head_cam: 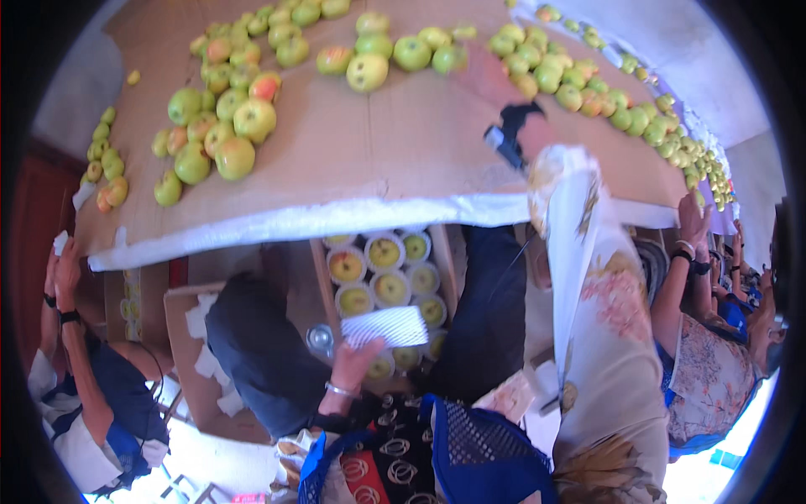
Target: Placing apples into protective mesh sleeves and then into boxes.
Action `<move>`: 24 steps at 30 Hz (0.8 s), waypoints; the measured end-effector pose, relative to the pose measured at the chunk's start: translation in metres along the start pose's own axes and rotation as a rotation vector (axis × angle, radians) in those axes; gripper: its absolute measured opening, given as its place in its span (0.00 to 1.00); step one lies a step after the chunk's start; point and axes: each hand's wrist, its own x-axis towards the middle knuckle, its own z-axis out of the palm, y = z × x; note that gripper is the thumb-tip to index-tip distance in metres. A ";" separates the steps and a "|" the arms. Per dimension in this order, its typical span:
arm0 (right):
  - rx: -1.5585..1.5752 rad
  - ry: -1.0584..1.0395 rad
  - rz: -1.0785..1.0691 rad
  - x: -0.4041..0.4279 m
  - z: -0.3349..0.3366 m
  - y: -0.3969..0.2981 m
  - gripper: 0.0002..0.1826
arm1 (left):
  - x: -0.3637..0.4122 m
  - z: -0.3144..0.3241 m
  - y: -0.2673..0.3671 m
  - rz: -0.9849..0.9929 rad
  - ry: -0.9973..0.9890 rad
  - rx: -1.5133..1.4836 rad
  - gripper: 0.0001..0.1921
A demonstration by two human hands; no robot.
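Observation:
My left hand (357, 364) is low, in front of my body, holding a white foam net sleeve (385, 327). Below that sleeve, a cardboard box (448, 268) holds yellow-green apples (390, 286) in round white foam cups. My right hand (482, 72) is stretched far over the cardboard-covered table (403, 145) and is blurred. Its fingers are at a green apple (446, 59) at the end of a short row; whether they grip it is unclear. A dark band with a small device (513, 132) is on my right wrist.
Loose apples lie in a left cluster (217, 129) and a long right-hand row (585, 88). White sheeting (302, 223) wraps the table's near edge. An open carton (195, 359) with white pieces stands left of my legs. Co-workers' hands show at left (66, 271) and right (692, 220).

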 end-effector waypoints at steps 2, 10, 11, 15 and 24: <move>-0.111 -0.115 -0.005 0.010 0.019 0.010 0.29 | 0.000 -0.002 -0.001 -0.110 -0.168 0.205 0.11; -0.218 -0.022 0.027 0.006 0.008 -0.031 0.22 | -0.002 0.003 -0.003 -0.201 -0.356 -0.038 0.10; -0.226 -0.087 0.090 0.002 0.000 -0.040 0.23 | -0.001 0.003 -0.003 -0.191 -0.370 0.024 0.10; 0.109 0.017 0.188 -0.049 -0.035 -0.060 0.34 | -0.002 0.007 -0.002 -0.113 -0.197 -0.071 0.09; 2.119 -0.115 0.689 -0.283 -0.077 -0.141 0.27 | -0.005 0.012 0.002 -0.100 -0.053 -0.733 0.21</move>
